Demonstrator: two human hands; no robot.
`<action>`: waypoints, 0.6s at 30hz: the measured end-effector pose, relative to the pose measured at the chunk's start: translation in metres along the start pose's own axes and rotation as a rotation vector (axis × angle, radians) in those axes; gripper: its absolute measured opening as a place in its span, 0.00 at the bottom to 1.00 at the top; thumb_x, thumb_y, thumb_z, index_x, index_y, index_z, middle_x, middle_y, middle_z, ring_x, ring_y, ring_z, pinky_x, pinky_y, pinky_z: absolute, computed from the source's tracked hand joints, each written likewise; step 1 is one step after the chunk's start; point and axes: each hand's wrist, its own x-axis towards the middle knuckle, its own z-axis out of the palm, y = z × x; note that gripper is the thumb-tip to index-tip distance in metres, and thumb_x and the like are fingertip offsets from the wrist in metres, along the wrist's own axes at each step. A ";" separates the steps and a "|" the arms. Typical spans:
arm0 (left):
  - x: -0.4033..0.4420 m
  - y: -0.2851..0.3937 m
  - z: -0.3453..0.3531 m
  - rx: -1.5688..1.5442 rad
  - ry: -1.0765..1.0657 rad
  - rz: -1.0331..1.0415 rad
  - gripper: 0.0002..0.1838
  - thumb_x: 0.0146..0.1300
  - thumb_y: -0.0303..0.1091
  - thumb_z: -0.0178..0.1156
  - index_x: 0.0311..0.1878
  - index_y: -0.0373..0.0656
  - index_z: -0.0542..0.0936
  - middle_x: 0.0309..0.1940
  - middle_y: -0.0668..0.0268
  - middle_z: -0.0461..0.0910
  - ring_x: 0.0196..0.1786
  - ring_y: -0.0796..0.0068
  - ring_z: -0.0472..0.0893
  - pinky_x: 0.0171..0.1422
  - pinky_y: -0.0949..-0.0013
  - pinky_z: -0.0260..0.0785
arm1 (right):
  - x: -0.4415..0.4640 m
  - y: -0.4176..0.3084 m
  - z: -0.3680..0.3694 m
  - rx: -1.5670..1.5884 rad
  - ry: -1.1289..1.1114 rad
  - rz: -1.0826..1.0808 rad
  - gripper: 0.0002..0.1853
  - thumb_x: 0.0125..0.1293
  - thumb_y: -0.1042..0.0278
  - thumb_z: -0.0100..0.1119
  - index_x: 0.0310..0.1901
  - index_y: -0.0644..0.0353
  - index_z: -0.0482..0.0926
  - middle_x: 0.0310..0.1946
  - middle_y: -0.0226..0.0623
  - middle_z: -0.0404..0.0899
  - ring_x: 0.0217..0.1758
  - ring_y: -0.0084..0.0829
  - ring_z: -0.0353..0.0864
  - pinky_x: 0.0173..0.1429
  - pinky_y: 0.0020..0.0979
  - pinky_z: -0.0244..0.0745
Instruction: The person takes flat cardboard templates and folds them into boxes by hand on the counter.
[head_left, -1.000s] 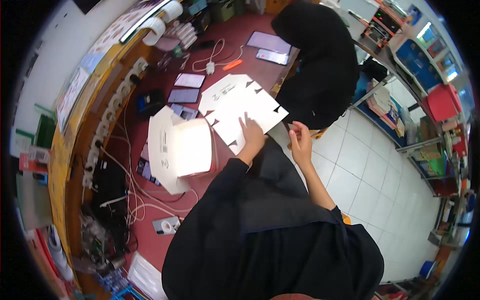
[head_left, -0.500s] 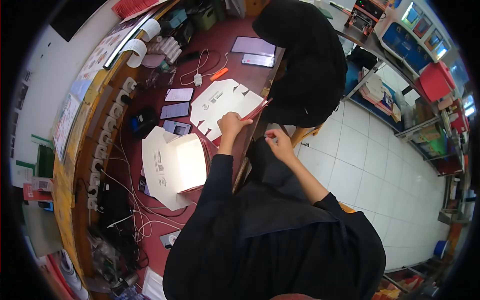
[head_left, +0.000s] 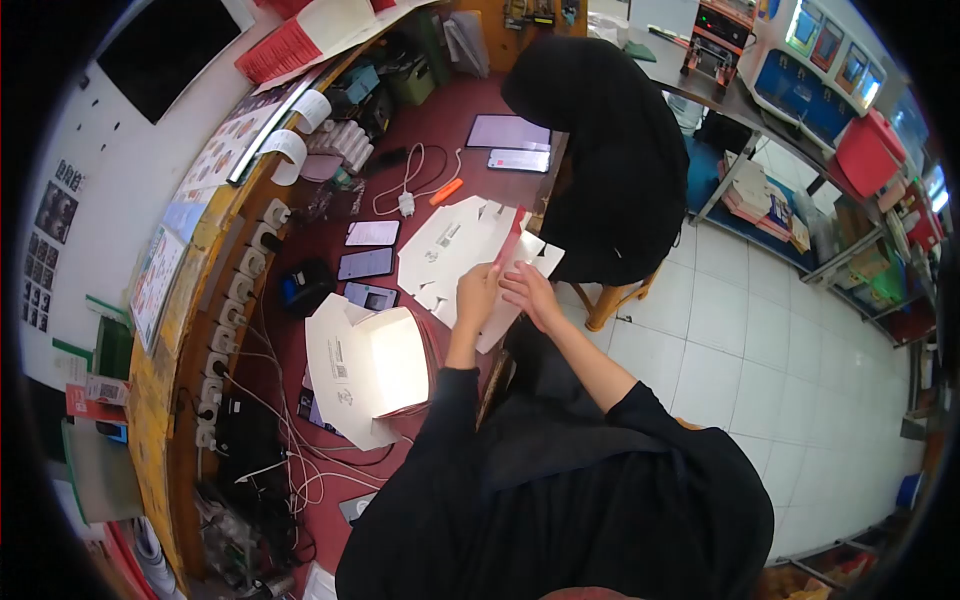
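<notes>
A flat white cardboard box blank (head_left: 440, 243) with a red outer side lies at the table's right edge. One part of it is folded up, showing a red strip. My left hand (head_left: 478, 297) is closed on the near end of that fold. With fingers stretched out and apart, my right hand (head_left: 532, 293) touches the blank's right-hand panel beside the red strip. A partly folded white box (head_left: 395, 355) with a lit inside and a raised printed flap stands left of my left forearm.
Several phones, one of them a phone (head_left: 366, 263) left of the blank, lie on the red table (head_left: 470, 112). An orange marker (head_left: 446, 192) and a white charger (head_left: 406, 204) lie beyond. Power sockets (head_left: 231, 314) line the left ledge. A person in black (head_left: 620, 160) sits close at the right.
My right hand has come left from above my lap onto the blank. The blank's right part is now folded up, with its red strip showing. The camera view has shifted slightly.
</notes>
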 end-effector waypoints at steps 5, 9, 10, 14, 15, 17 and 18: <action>-0.041 0.019 0.001 0.299 0.099 0.557 0.18 0.66 0.38 0.53 0.53 0.37 0.76 0.54 0.54 0.77 0.59 0.58 0.75 0.60 0.58 0.67 | -0.006 -0.017 0.029 -0.306 0.025 -0.306 0.22 0.69 0.58 0.54 0.60 0.61 0.68 0.55 0.49 0.74 0.53 0.39 0.78 0.53 0.34 0.74; -0.050 0.074 -0.033 -1.030 -0.057 0.035 0.37 0.59 0.51 0.60 0.67 0.41 0.63 0.63 0.56 0.69 0.64 0.64 0.71 0.63 0.54 0.67 | -0.048 -0.059 0.047 -1.047 -0.033 -0.894 0.18 0.61 0.69 0.58 0.54 0.62 0.78 0.50 0.47 0.79 0.52 0.46 0.81 0.55 0.34 0.74; -0.048 0.080 -0.047 -1.131 -0.100 0.005 0.42 0.61 0.56 0.58 0.71 0.46 0.52 0.65 0.56 0.65 0.65 0.63 0.70 0.62 0.54 0.69 | -0.058 -0.070 0.053 -1.181 -0.134 -1.092 0.19 0.60 0.71 0.57 0.55 0.60 0.78 0.51 0.45 0.79 0.54 0.45 0.80 0.57 0.35 0.72; -0.038 0.094 -0.061 -0.888 0.030 -0.017 0.25 0.69 0.44 0.53 0.62 0.37 0.67 0.57 0.56 0.74 0.58 0.65 0.76 0.60 0.58 0.71 | -0.095 -0.107 0.066 -1.363 -0.234 -1.409 0.20 0.61 0.76 0.55 0.56 0.59 0.78 0.54 0.44 0.78 0.58 0.42 0.78 0.63 0.36 0.69; -0.035 0.095 -0.060 -0.940 0.020 -0.012 0.23 0.70 0.41 0.52 0.61 0.35 0.68 0.56 0.56 0.74 0.58 0.65 0.77 0.60 0.58 0.71 | -0.104 -0.111 0.067 -1.282 -0.258 -1.295 0.19 0.62 0.75 0.54 0.56 0.60 0.78 0.54 0.45 0.78 0.58 0.43 0.78 0.63 0.36 0.70; -0.033 0.104 -0.057 -1.156 -0.076 0.001 0.18 0.70 0.35 0.52 0.58 0.34 0.71 0.54 0.57 0.76 0.56 0.65 0.78 0.58 0.61 0.72 | -0.117 -0.119 0.071 -1.109 -0.288 -1.086 0.18 0.63 0.75 0.54 0.56 0.62 0.78 0.55 0.46 0.77 0.58 0.45 0.78 0.62 0.36 0.71; -0.036 0.114 -0.058 -1.318 -0.167 0.001 0.16 0.70 0.33 0.53 0.55 0.34 0.73 0.52 0.57 0.77 0.54 0.66 0.79 0.56 0.62 0.73 | -0.126 -0.122 0.071 -1.099 -0.218 -1.015 0.18 0.63 0.75 0.54 0.56 0.63 0.77 0.55 0.49 0.76 0.59 0.47 0.77 0.61 0.36 0.72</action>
